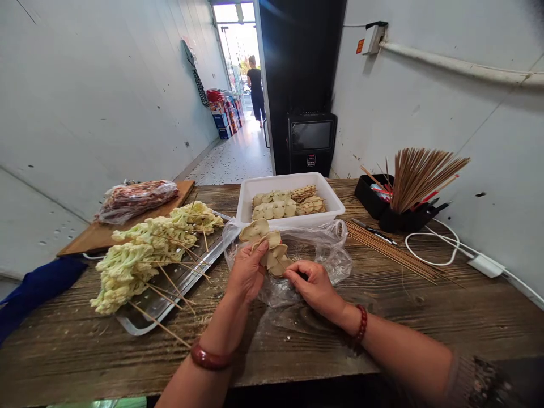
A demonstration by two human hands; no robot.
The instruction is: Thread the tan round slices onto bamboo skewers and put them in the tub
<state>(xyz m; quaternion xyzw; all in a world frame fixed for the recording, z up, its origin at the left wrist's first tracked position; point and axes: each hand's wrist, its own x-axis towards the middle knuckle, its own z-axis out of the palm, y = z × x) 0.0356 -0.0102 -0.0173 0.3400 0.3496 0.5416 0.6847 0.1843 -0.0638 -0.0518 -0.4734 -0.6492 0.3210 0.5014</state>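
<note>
My left hand (249, 269) is closed around several thin, round beige slices (276, 256), its thumb pressed on top of them. The slices overlap in a row, threaded on a bamboo skewer. My right hand (312, 283) pinches the skewer's near end, just right of the slices; most of the skewer is hidden by food and fingers. Beneath both hands lies a clear plastic bag (334, 249), spread on the wooden table (293, 351). Just behind it, a white plastic tub (244, 195) holds several finished skewers of similar beige slices (276, 209).
Skewered cauliflower (140, 255) fills a metal tray (140, 326) at left. Behind it, a bagged reddish food (138, 201) rests on a cutting board (80, 241). Loose skewers (386, 249), a black holder of skewers (393, 218) and a white cable (457, 243) lie right. A person (255, 88) stands near the doorway.
</note>
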